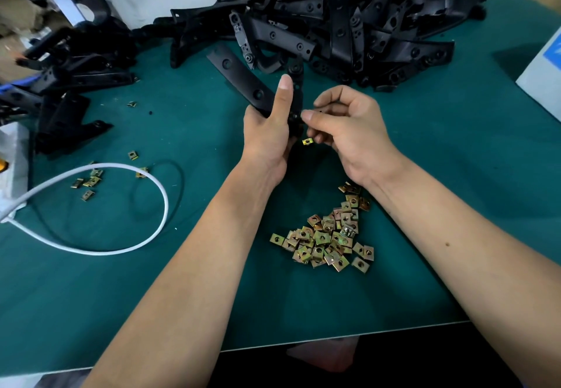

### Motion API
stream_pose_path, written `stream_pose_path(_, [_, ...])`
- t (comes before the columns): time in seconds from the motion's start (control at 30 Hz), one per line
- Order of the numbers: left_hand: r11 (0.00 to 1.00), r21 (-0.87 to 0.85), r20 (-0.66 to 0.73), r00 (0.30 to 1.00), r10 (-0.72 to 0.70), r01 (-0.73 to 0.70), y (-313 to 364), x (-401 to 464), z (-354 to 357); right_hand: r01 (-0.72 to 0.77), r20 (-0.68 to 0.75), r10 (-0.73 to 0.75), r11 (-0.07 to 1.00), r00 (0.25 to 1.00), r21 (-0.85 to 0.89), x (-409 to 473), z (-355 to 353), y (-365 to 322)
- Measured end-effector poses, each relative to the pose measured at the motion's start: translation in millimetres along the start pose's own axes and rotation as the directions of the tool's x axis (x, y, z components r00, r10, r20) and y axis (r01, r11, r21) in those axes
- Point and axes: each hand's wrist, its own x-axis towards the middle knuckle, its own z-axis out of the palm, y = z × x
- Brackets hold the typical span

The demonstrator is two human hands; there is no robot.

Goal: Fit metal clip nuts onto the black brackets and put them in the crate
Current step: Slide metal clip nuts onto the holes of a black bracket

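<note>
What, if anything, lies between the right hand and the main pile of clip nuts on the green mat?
Nothing visible does. The right hand is raised by the bracket that the left hand grips, and the pile of clip nuts lies nearer the person, between the forearms. Only bare green mat separates hand and pile.

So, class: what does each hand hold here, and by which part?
The left hand grips a flat black plastic bracket at its near end. The right hand pinches against that end; a brass-coloured metal clip nut shows at its lower fingers, the hold unclear.
</note>
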Motion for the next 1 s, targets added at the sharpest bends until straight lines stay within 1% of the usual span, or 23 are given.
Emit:
stream_pose_path(0.1, [1.000,-0.013,0.019,1.000,-0.021,0.021,-1,1,-1,-0.001,0.019,0.001,1.000,1.000,-0.002,0,1,0])
stream_pose_path(0.23, [0.996,-0.066,-0.008,0.999,-0.053,0.052,1,0,-1,-0.003,0.011,0.003,1.000,1.000,0.022,-1,3,0])
stream_pose_path(0.33, [0.996,-0.073,-0.038,0.998,-0.049,0.046,0,1,-1,0.003,0.000,-0.003,0.999,1.000,0.037,-1,1,0])
stream_pose_path(0.5, [0.997,-0.064,-0.042,0.998,-0.044,0.041,-1,2,0,0.005,0.012,-0.005,1.000,1.000,0.010,-2,3,0])
stream_pose_path(0.7, [1.000,0.014,-0.061,0.998,0.021,-0.021,-8,5,1,-0.002,0.014,0.002,1.000,1.000,0.016,-2,1,0])
stream_pose_path(0.83, [0.999,-0.005,-0.122,0.991,0.051,-0.052,-11,8,1,-0.007,0.026,0.007,1.000,1.000,0.012,-2,3,0])
stream_pose_path(1.0, [0.994,0.027,-0.154,0.983,0.105,-0.102,-12,6,2,0.034,0.027,-0.033,0.998,0.999,-0.053,-4,3,-1])
